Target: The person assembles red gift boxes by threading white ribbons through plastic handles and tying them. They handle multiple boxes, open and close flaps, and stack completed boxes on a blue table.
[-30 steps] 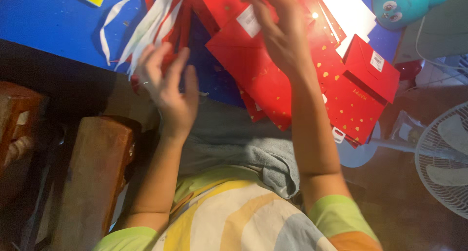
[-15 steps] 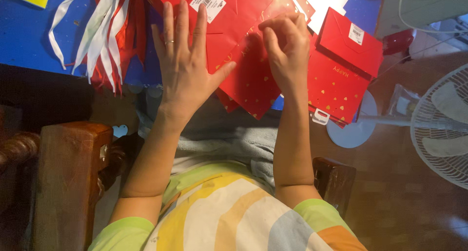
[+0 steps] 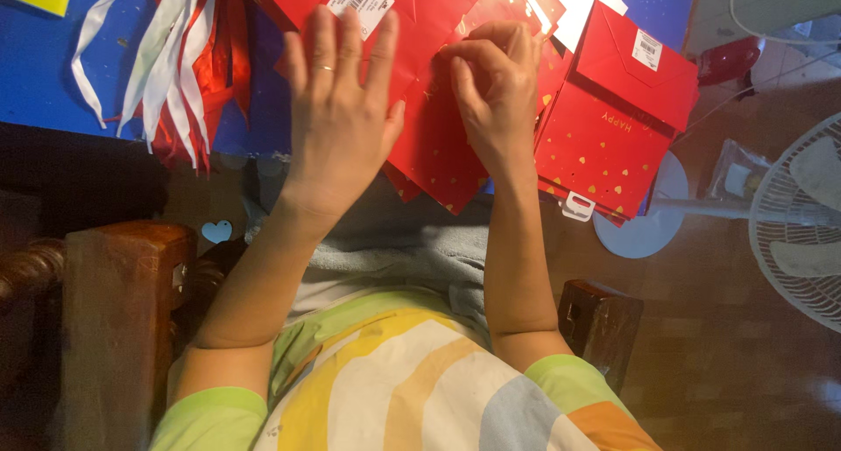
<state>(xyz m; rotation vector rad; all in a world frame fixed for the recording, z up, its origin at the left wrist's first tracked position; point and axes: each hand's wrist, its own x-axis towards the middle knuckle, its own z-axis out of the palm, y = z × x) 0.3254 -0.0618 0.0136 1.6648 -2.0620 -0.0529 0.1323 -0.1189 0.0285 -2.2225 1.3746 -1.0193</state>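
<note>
L hand [image 3: 337,123] lies flat w/ fingers spread on the flat red paper gift bag [image 3: 434,144] at the blue table [image 3: 44,74] edge, R hand [image 3: 495,92] fingers bunched pinching its fold; best keep L pressure steady, crease slowly.

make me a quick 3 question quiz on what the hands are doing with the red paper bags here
1. True or false: the left hand lies flat, fingers spread, on the red paper bag.
2. What is the right hand doing? A) pressing curled fingers on the same bag B) lifting the white ribbons C) touching the fan
3. What colour is the table top under the bags?

Key: 1 true; 2 A; 3 blue. The stack of flat red bags to the right is untouched.
</note>
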